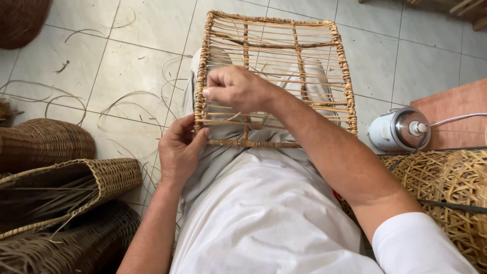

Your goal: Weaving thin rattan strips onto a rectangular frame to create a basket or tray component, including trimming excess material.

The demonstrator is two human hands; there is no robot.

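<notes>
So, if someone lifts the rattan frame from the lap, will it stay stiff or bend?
The rattan frame probably keeps its shape: its rim is thick cane, tightly wrapped. It looks light, being mostly open gaps between thin slats. Those slats may flex or snap if squeezed. The left hand steadies a corner, and the right hand pinches the rim.

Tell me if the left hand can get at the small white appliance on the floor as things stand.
Probably not easily. The left hand grips the rattan frame at its near-left corner, while the white appliance sits beyond the frame's far side, with the right arm crossing between.
</notes>
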